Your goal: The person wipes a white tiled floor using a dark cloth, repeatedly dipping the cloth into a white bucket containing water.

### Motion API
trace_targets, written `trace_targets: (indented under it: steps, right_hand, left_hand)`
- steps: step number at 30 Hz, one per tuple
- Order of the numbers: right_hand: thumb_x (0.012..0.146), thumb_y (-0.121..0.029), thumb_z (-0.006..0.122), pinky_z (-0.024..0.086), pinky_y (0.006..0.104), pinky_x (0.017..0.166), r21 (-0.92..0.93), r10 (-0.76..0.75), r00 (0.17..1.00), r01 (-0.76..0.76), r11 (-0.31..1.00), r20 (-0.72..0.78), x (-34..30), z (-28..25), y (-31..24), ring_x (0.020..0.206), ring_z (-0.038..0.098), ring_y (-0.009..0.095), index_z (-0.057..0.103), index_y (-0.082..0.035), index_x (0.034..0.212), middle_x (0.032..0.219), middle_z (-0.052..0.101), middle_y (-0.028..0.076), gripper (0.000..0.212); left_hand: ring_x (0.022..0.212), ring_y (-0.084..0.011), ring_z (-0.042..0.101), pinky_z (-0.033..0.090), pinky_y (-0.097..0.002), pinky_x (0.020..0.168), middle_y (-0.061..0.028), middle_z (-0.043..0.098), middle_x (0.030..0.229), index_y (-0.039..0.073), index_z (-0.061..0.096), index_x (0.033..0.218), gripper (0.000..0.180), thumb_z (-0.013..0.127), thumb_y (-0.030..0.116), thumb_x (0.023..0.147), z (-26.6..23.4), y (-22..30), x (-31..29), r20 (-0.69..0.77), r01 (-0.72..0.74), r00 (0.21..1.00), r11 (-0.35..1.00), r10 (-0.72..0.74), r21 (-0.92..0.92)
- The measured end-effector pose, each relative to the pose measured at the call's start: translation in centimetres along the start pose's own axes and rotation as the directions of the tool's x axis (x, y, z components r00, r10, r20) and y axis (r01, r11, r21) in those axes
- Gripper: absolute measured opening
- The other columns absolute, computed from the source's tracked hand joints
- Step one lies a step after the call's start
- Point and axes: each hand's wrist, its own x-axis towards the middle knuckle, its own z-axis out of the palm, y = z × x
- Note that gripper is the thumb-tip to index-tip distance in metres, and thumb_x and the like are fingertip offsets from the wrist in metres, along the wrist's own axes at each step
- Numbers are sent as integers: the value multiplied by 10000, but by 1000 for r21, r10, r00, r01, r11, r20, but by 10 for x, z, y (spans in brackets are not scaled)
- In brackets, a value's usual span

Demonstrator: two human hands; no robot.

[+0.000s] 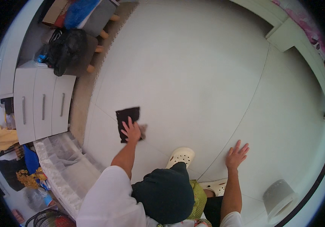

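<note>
A dark, roughly square cloth [128, 114] lies spread on the pale tiled floor [177, 83]. My left hand [132, 131] rests flat on its right part, fingers spread, not gripping it. From beside that hand a small brownish-grey piece of fabric [143, 131] sticks out; whether it belongs to the dark cloth I cannot tell. Over to the right, my right hand [236, 155] is open with fingers apart and holds nothing. It is at or just above the floor; contact is not clear. Between my arms are a dark-clothed knee [166, 193] and two cream clogs [182, 156].
White drawers [43, 102] stand at the left, with a black plastic bag [69, 49] on a grey low seat behind them. Nearer is a box with sheer white fabric [62, 159]. A whitish bucket-like container [280, 198] is at lower right. A white bed frame [283, 34] borders the upper right.
</note>
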Motion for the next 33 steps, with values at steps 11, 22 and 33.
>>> trace_targets:
  steps: [11, 22, 33]
  right_hand:
    - [827, -350, 539, 206, 468, 1048, -33, -266, 919, 287, 957, 290, 59, -103, 51, 1203, 374, 369, 403, -58, 1285, 1252, 455, 223, 560]
    - [812, -314, 552, 413, 395, 909, 169, -300, 952, 287, 943, 60, 69, -206, -2, 1047, 527, 355, 528, -73, 1173, 1147, 552, 187, 435]
    - [824, -259, 558, 385, 401, 934, 332, -579, 815, 549, 767, -9, 82, -123, -128, 1102, 484, 349, 466, -88, 1233, 1188, 519, 197, 453]
  left_hand:
    - [1339, -373, -41, 129, -675, 986, 27, -57, 1482, 412, 227, 1362, 577, 467, 461, 839, -16, 173, -74, 645, -678, 630, 711, 433, 185]
    - [1327, -421, 50, 164, -630, 1003, 34, -67, 1482, 444, 158, 1367, 622, 453, 499, 823, -58, 50, -68, 644, -518, 759, 685, 94, 512]
    - [1341, -381, -19, 55, -531, 1060, -173, -82, 1460, 319, -4, 1410, 689, 257, 622, 849, -38, -232, 81, 344, 114, 921, 972, -181, 208]
